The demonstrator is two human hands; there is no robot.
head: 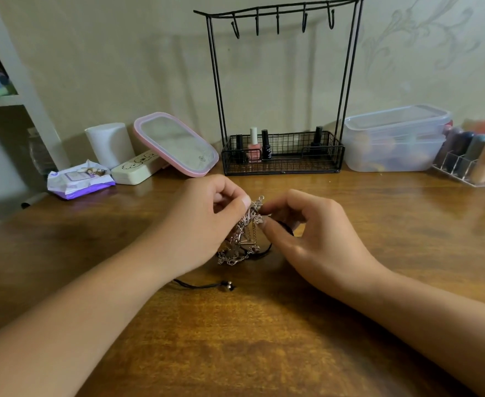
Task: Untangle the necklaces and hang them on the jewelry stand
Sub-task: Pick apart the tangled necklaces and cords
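I pinch the tangled necklaces (245,229) from both sides: my left hand (204,222) has its thumb and curled fingers closed on the top of the silvery clump, and my right hand (311,236) nips the same knot between thumb and forefinger, the two hands nearly touching across it. The lower loops of chain hang down and rest on the wooden table (264,339) just under my grip, and a black cord (204,285) with small beads at its end trails out beneath my left wrist. Toward me from the grip the tabletop lies bare, with wide room on either side of my forearms. Beyond my hands, near the wall, stands the black wire jewelry stand (281,81), its five hooks bare along the top bar and nail polish bottles (254,146) in its basket. Left of the stand a pink-rimmed mirror (175,143) leans, with a packet of wipes (78,180) further left; right of it sit clear plastic tubs (396,138) and a clear organiser (473,156) at the table's far right edge
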